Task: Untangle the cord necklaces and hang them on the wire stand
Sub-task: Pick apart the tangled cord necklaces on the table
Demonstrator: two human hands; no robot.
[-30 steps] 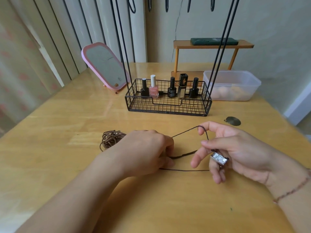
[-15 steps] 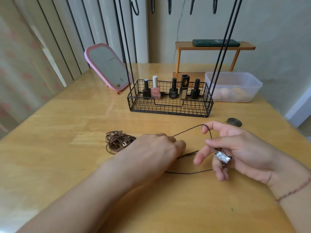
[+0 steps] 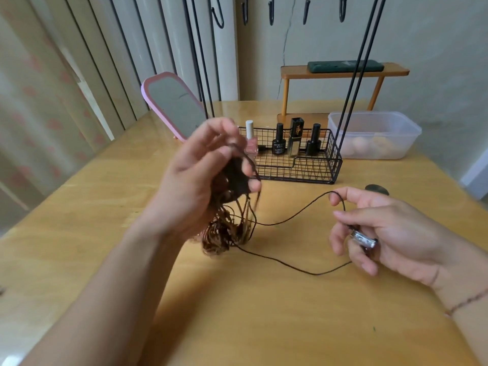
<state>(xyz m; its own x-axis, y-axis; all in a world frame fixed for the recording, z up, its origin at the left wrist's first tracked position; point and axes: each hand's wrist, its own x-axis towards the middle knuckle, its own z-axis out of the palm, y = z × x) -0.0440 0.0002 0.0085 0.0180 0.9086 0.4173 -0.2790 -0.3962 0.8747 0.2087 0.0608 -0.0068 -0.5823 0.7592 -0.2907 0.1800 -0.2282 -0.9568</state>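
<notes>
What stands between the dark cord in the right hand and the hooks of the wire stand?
The dark cord still runs into the tangled bundle that the left hand lifts; the hooks hang free above.

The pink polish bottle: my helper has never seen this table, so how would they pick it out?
Find the black wire basket at the foot of the stand, mid-table. Bottles stand along its back; the pink polish is leftmost, beside the raised left hand. Only it has a white cap; the others are black or gold.
</notes>
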